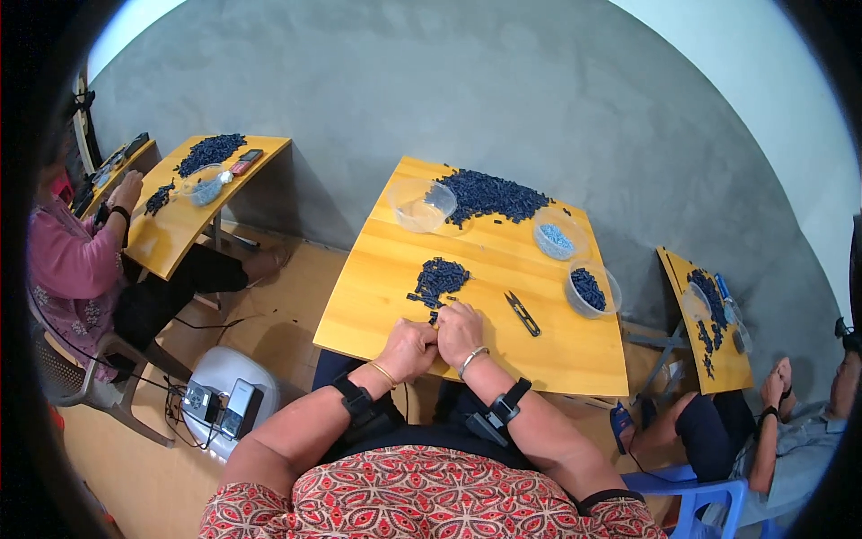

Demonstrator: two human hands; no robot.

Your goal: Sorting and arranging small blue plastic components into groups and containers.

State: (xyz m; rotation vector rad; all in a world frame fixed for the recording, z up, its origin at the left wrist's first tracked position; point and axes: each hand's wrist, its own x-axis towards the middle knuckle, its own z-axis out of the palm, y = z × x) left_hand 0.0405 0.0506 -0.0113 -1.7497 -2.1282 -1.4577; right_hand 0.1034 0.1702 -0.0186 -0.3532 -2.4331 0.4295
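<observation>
My left hand and my right hand meet at the near edge of the yellow wooden table, fingers closed and pressed together. A small dark piece shows at the fingertips, but what each hand grips is mostly hidden. Just beyond them lies a small pile of short dark blue pieces, with a few strays close to my fingers. A pair of black thread snips rests to the right of my right hand.
A large dark blue heap covers the table's far side, beside a clear plastic bowl. Two more bowls hold light blue bits and dark pieces. People sit at similar tables left and right. A white stool carries devices.
</observation>
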